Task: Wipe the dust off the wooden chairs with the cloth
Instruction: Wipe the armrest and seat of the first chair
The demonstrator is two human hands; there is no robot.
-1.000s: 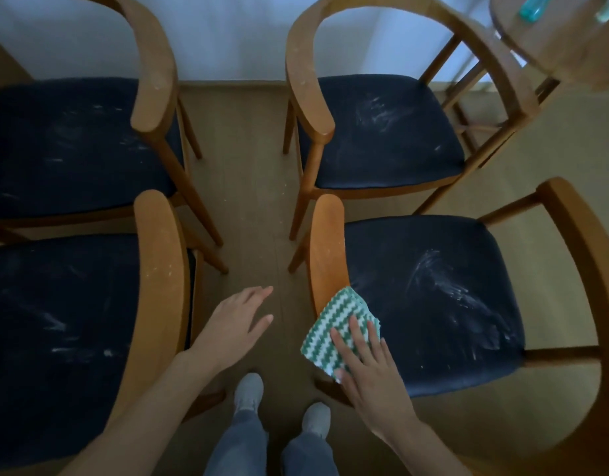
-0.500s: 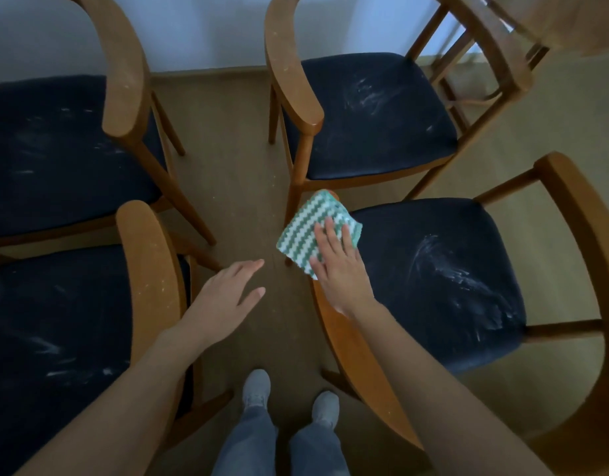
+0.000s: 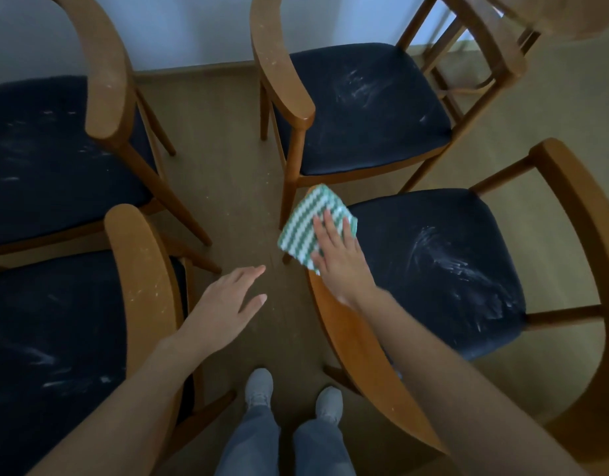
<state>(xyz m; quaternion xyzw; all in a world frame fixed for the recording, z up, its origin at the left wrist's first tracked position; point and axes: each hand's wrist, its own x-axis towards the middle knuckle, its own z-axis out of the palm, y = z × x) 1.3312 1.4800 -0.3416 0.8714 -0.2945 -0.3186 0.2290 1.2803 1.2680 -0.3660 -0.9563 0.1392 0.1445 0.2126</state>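
A green-and-white striped cloth (image 3: 305, 226) lies over the far end of the curved wooden backrest (image 3: 358, 352) of the near right chair. My right hand (image 3: 337, 255) presses flat on the cloth, fingers spread. My left hand (image 3: 227, 304) hovers open over the floor between the chairs, holding nothing. The near right chair's dark seat (image 3: 444, 269) shows white dust smears. The wood behind my right hand looks glossy and clean.
Three more wooden chairs with dusty dark seats stand around: far right (image 3: 361, 104), far left (image 3: 104, 63), near left (image 3: 145, 286). Their backrests carry pale specks. My feet (image 3: 289, 396) stand on the floor between them. A wooden table edge (image 3: 564, 15) shows at the top right.
My right hand has slid the cloth along the backrest from its near part to its far end. My left hand has stayed almost in place.
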